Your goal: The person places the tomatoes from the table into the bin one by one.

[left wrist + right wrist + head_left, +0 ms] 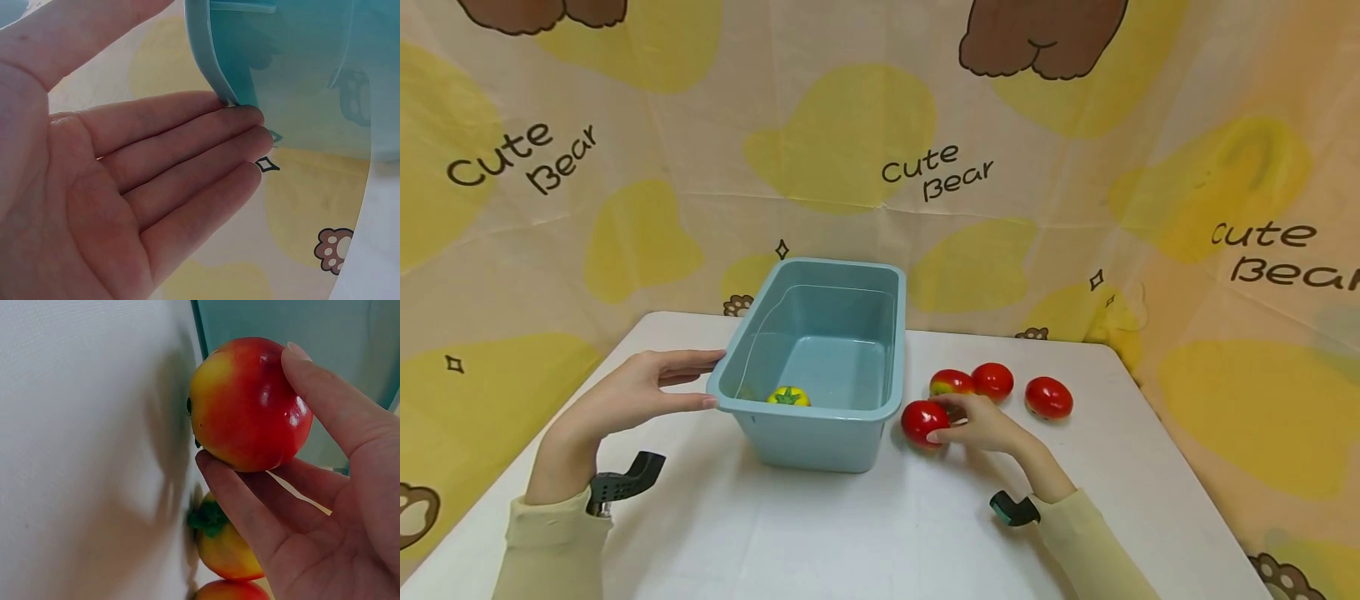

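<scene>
My right hand (979,423) holds a shiny red tomato (923,423) between thumb and fingers, just right of the blue plastic bin (820,442). In the right wrist view that tomato (250,406) shows a yellow patch and a bit of green at its base, close over the white table. My left hand (638,390) is at the bin's left front corner, its fingers straight and the fingertips (247,115) right at the rim. Inside the bin, near its front wall, lies a yellow tomato (788,397) with a green star-shaped calyx.
Beyond my right hand lie a red-and-yellow tomato (951,382), a red tomato (992,382) close beside it, and another red tomato (1048,398) farther right. All rest on the white table (820,533). A printed cloth (1060,175) hangs behind the table.
</scene>
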`<control>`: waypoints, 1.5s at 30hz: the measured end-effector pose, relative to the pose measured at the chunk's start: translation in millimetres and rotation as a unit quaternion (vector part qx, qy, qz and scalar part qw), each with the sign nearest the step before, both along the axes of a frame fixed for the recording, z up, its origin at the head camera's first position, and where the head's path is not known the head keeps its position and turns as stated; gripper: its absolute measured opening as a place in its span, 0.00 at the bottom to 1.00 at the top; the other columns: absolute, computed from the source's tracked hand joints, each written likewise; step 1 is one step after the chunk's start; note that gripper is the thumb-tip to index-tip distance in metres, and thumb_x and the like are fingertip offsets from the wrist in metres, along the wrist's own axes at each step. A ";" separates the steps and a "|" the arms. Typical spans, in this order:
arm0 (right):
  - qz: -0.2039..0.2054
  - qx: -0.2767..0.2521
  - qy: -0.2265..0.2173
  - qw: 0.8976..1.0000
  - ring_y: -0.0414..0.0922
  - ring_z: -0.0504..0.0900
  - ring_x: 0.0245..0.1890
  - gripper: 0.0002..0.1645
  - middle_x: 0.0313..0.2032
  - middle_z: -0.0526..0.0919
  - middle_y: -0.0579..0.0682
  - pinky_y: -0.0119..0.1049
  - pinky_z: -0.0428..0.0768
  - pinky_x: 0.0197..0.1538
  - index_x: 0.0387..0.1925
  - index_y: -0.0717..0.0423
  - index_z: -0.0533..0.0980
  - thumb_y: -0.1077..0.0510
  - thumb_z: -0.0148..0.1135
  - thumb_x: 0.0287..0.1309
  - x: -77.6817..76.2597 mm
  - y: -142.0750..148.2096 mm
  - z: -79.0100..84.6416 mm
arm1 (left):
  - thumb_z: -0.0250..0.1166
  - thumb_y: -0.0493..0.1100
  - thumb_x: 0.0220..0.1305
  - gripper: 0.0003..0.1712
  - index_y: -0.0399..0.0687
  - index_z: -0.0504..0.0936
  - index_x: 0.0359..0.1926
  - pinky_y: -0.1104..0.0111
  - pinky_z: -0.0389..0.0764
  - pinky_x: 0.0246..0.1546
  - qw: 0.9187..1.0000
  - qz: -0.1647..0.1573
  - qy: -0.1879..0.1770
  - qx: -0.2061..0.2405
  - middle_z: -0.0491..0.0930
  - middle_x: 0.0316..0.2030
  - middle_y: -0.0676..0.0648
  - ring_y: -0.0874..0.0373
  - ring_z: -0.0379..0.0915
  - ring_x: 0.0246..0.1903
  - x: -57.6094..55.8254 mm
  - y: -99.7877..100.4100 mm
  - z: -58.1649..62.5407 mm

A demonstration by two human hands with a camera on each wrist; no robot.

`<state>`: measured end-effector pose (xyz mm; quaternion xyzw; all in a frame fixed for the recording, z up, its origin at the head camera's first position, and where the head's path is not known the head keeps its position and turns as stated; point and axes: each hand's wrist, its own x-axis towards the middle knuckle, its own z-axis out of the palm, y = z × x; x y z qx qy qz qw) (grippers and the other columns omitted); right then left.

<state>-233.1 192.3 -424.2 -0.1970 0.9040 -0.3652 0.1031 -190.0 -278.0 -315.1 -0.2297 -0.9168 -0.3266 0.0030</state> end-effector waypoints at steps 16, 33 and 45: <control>-0.007 -0.014 0.015 1.000 0.48 0.79 0.48 0.40 0.51 0.80 0.50 0.37 0.85 0.43 0.61 0.48 0.72 0.42 0.72 0.46 0.6 9.7 17.9 | 0.69 0.56 0.55 0.36 0.51 0.72 0.64 0.86 0.70 0.52 1.000 0.000 0.002 0.003 0.77 0.58 0.48 0.50 0.74 0.56 1.6 0.3 1.8; -0.001 -0.014 0.012 1.000 0.51 0.79 0.50 0.40 0.52 0.79 0.50 0.40 0.85 0.43 0.60 0.50 0.71 0.43 0.73 0.45 -1.9 13.8 46.5 | 0.69 0.55 0.55 0.36 0.49 0.73 0.63 0.86 0.70 0.52 1.000 -0.002 0.001 0.009 0.77 0.58 0.48 0.49 0.74 0.56 1.7 0.1 1.3; 0.006 0.013 0.043 0.999 0.53 0.79 0.51 0.40 0.53 0.79 0.53 0.40 0.85 0.43 0.61 0.52 0.70 0.44 0.72 0.48 -4.9 13.9 68.1 | 0.69 0.56 0.55 0.36 0.52 0.72 0.63 0.86 0.70 0.53 1.000 0.000 -0.002 0.008 0.77 0.58 0.49 0.51 0.74 0.57 2.4 0.1 1.3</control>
